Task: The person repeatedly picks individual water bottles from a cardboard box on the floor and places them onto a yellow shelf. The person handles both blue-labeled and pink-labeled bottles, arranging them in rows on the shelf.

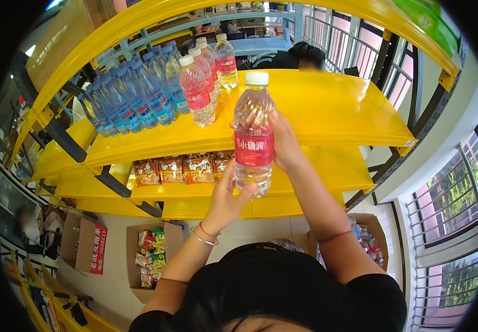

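Note:
Upright between my two hands is a clear plastic water bottle [254,145] with a white cap and a pink label. My right hand [285,143] grips its right side and my left hand [232,199] holds it near the base. Behind it, on the yellow metal shelf [322,108], stand several like bottles [197,97] with pink labels. To their left are rows of bottles with blue caps and blue labels [139,101]. On the shelf below lie orange-brown packets of instant noodles [199,169], left of my hands.
A cardboard box [174,245] of snack packets stands on the floor at left; another box [378,232] holds bottles at right. Dark uprights [434,108] and a yellow beam [205,5] frame the shelf. A person [293,57] is beyond it, another [31,228] at far left.

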The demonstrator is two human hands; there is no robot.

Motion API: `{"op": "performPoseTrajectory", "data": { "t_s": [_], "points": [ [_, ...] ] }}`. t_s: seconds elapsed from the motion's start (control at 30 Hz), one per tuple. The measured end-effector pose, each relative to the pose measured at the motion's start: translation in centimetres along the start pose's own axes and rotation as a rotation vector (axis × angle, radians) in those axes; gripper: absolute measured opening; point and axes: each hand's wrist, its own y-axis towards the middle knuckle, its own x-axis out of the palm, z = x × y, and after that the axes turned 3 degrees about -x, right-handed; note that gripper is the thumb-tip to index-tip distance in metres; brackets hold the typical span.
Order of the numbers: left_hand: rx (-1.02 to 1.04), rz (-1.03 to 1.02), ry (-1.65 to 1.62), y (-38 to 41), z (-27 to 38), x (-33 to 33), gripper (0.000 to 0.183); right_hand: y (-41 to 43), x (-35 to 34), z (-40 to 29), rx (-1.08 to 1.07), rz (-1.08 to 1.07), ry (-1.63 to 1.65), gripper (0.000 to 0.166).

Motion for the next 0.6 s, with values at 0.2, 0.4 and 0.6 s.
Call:
{"op": "performPoseTrajectory", "data": {
  "t_s": [0.2, 0.4, 0.6],
  "points": [
    [-0.073, -0.107, -0.033, 4.5, 1.2, -2.3, 0.054, 4.1, 0.0, -3.1, -0.144, -0.161, -0.260, 0.045],
    [0.026, -0.001, 0.003, 9.4, -3.2, -3.9, 0.058, 7.8, -3.6, -4.5, 0.031, -0.369, -0.668, 0.048],
    [0.125, 0.112, 0.286, 15.6, -8.7, -5.7, 0.063, 11.9, -7.0, -2.1, 0.123, -0.297, -0.565, 0.050]
  ]
}}
